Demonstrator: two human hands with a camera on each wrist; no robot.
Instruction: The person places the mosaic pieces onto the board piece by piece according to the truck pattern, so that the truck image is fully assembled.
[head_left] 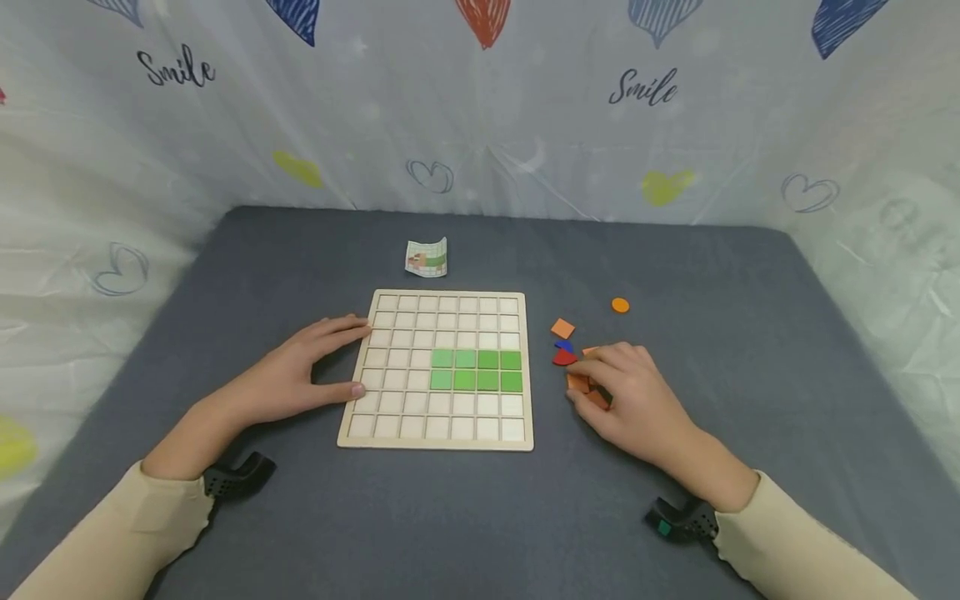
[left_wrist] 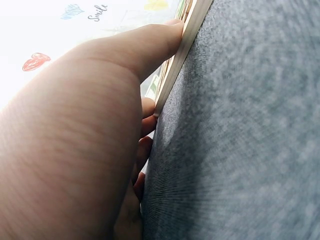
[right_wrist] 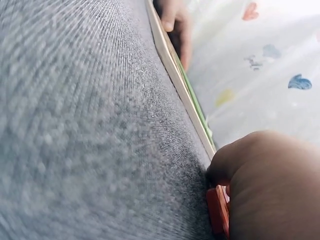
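Note:
A pale wooden grid board (head_left: 384, 404) lies flat on the table, with several green square tiles (head_left: 487, 381) in two rows toward its right side. My left hand (head_left: 281, 375) rests at the board's left edge, thumb and fingers spread and touching it; the left wrist view shows the thumb (left_wrist: 165, 40) against the rim. Right of the board, my right hand (head_left: 633, 400) bends over a small cluster of orange tiles. Its thumb and forefinger close about an orange tile (head_left: 577, 382); other pieces are partly hidden under the palm. An orange-red tile (right_wrist: 217, 210) shows below that hand in the right wrist view.
Near the right fingers lie a red piece (head_left: 565, 357), a blue piece (head_left: 564, 344) and an orange square (head_left: 563, 327). An orange disc (head_left: 620, 305) sits farther back. Behind the board stands a small curled picture card (head_left: 426, 258). A printed curtain (head_left: 480, 108) hangs behind the grey table (head_left: 450, 517).

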